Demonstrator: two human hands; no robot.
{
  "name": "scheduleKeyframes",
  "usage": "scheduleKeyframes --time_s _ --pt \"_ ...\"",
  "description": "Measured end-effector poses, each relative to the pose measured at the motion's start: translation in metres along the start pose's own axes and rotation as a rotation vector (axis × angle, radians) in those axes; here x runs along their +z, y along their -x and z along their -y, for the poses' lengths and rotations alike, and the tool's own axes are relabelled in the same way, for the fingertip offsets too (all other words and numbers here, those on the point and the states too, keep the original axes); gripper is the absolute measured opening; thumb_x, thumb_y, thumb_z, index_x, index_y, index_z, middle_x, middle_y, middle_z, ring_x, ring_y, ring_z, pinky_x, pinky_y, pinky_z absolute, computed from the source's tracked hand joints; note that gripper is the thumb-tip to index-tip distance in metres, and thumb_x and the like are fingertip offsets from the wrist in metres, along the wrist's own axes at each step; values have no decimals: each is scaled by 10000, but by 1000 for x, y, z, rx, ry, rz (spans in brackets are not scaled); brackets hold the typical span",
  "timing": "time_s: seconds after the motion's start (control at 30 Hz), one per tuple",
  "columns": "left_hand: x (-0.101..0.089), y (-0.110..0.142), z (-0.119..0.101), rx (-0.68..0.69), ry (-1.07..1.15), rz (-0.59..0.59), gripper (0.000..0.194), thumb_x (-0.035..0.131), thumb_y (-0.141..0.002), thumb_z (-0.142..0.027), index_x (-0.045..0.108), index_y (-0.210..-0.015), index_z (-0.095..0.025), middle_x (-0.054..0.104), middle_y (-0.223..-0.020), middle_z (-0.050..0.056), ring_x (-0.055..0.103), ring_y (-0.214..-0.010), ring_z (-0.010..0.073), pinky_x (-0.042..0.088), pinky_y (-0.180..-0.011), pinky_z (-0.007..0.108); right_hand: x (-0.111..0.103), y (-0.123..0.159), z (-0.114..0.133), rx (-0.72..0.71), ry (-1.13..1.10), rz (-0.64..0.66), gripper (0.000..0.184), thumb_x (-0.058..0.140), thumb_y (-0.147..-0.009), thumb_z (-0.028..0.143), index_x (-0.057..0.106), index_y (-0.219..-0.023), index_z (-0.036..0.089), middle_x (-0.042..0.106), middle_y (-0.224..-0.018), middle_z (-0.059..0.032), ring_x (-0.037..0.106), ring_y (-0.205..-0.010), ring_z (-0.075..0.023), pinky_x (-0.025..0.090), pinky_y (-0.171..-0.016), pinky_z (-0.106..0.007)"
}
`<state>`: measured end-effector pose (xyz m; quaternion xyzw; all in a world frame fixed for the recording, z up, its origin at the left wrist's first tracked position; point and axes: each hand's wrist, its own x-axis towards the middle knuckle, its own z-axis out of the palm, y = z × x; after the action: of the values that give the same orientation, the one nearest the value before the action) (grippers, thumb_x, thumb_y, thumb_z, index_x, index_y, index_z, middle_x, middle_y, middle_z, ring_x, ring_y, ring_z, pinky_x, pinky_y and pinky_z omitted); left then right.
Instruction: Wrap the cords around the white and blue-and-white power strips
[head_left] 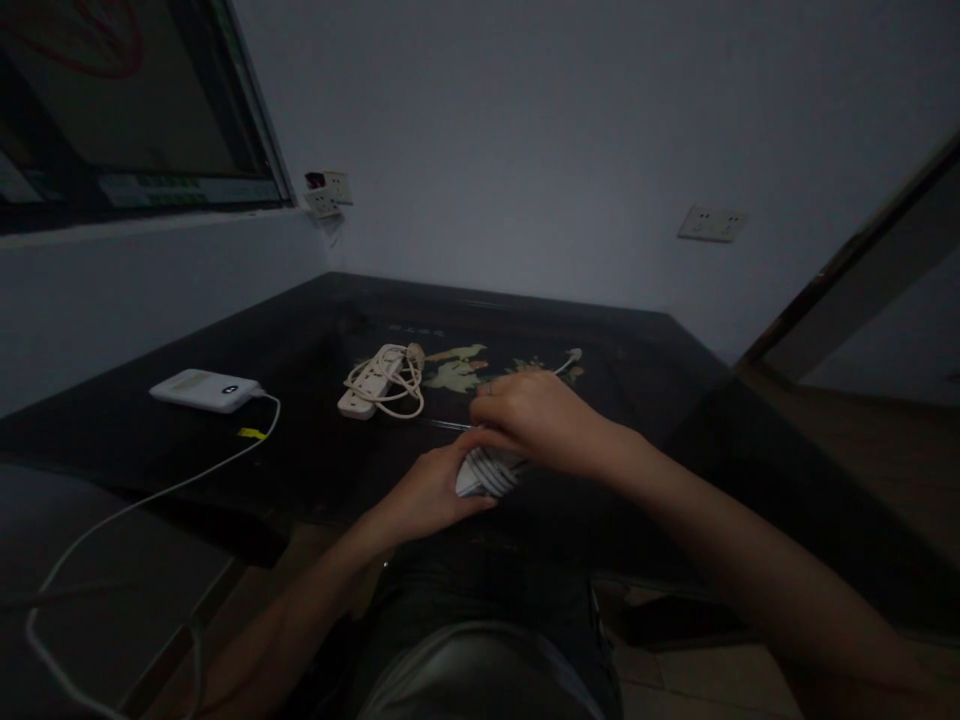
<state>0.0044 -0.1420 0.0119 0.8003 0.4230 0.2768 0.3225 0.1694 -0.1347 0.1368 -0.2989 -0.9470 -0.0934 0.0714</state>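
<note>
Close to the table's front edge, my left hand (431, 490) is closed around a white block with a white cord (491, 475) wound about it in several turns. Much of the block is covered by my fingers and the coils, so its exact kind cannot be made out. My right hand (529, 415) is just above and to the right, its fingers pinched on the cord. Beyond those fingers a short length of cord sticks out and ends in a small white plug (574, 355).
A white power strip (371, 385) with its cord looped over it lies left of my hands. Farther left is a white power bank (202, 390), its cable hanging off the dark table (315, 320). Wall sockets (712, 223) sit behind, and a window (135, 100) is at left.
</note>
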Motion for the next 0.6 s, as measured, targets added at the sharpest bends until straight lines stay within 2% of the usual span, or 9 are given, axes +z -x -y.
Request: scheduleKeyframes --time_s 0.17,0.33,0.47,0.6 --pt "12 -2 3 -11 61 22 406 735 -670 -325 614 -1035 -196 666 -1054 78 626 -951 274 469 -834 370 3 3 9 -90 138 60 89 590 -858 137 664 -810 130 665 -749 -62 574 -686 -164 266 -548 -281" --pt "17 -3 2 -49 178 -4 408 743 -660 -323 602 -1018 -185 673 -1043 74 631 -937 263 480 -831 364 1 7 13 -87 169 61 121 561 -873 135 665 -811 130 663 -739 -68 575 -686 -169 290 -554 -288" --pt "11 -2 -3 -102 228 -53 517 744 -666 -338 545 -1118 -183 676 -1037 72 632 -941 265 488 -802 357 -2 13 18 -81 209 25 118 566 -872 135 662 -805 120 665 -748 -78 572 -715 -168 323 -591 -285" --pt "4 -2 -4 -101 258 -146 654 744 -672 -297 444 -1244 -195 638 -1136 81 596 -1040 257 459 -900 372 -1 22 11 -26 247 -58 126 532 -888 127 653 -854 123 669 -775 -86 575 -690 -170 331 -597 -290"
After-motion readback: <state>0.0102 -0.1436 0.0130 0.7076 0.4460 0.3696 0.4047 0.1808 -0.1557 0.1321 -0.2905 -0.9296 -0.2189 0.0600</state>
